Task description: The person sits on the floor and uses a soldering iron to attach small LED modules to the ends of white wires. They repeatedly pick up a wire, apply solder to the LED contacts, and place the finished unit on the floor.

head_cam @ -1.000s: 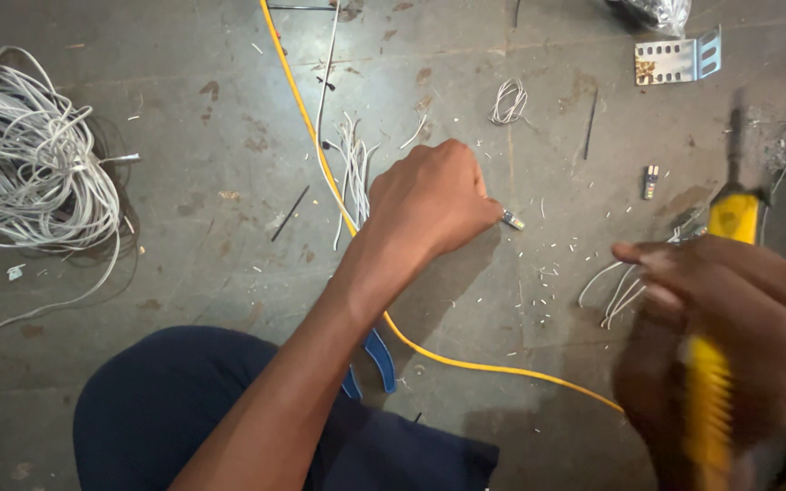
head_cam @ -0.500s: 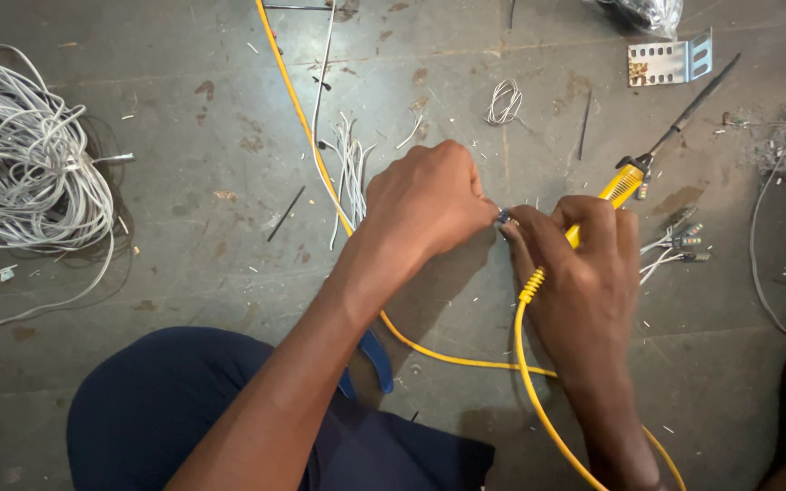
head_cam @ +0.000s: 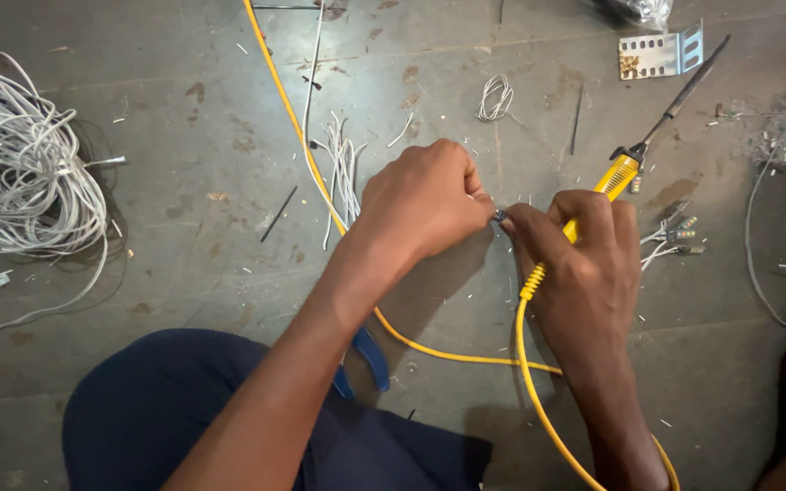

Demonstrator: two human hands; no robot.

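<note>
Head view: we look straight down at our two hands meeting over a grey concrete floor [head_cam: 184, 273].
Small part: a tiny grey metal piece [head_cam: 500, 216] sits between the two hands near the middle of the scene, too small for us to tell what it is.
Left hand: our left hand [head_cam: 425, 205] is curled into a loose fist, fingertips pinched narrow on the small part from the left.
Right hand: our right hand [head_cam: 584, 264] is wrapped around the yellow handle of a soldering iron [head_cam: 634, 159], with thumb and forefinger also touching the small part from the right.
Soldering iron: its dark shaft points to the far right, away from the part, and its yellow cord [head_cam: 525, 364] drops from the near end of the handle past our wrist.
Yellow cable: a second yellow cable [head_cam: 297, 127] runs from the far edge under our left forearm and curves right.
Pliers: blue handles [head_cam: 370, 355] show just beside our left forearm, near our dark blue trouser leg [head_cam: 166, 409].
White wire coil: a big bundle [head_cam: 20, 173] lies at the far left, well apart.
Loose wires: short white strands [head_cam: 343, 168] lie just left of our left hand; a small loop [head_cam: 495, 97] lies farther off.
Metal bracket: a perforated plate [head_cam: 657, 55] rests at the far right.
</note>
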